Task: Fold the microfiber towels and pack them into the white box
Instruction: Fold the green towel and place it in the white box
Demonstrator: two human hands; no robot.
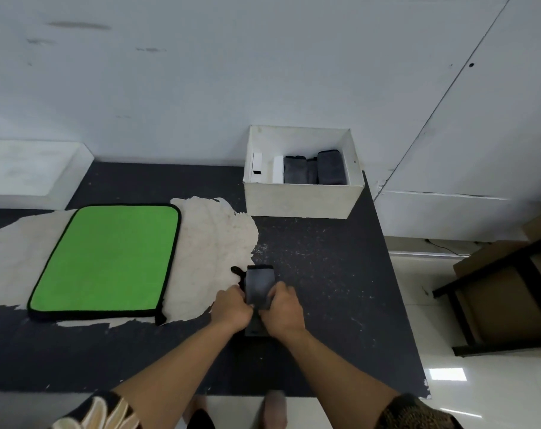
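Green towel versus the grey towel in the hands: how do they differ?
The green towel is bright, spread flat and unfolded; the grey towel is dark and folded into a narrow strip. The grey towel is gripped by the left hand and right hand; nothing holds the green towel. Both lie on the table, outside the white box.

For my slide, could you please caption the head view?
Left hand and right hand grip grey towel near white box.

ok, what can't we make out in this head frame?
All head view.
- Grey towel: middle hidden by left hand and right hand; fold count unclear.
- Dark towels in white box: the near wall cuts off their lower parts; number uncertain.
- White items beside them: too small to identify.
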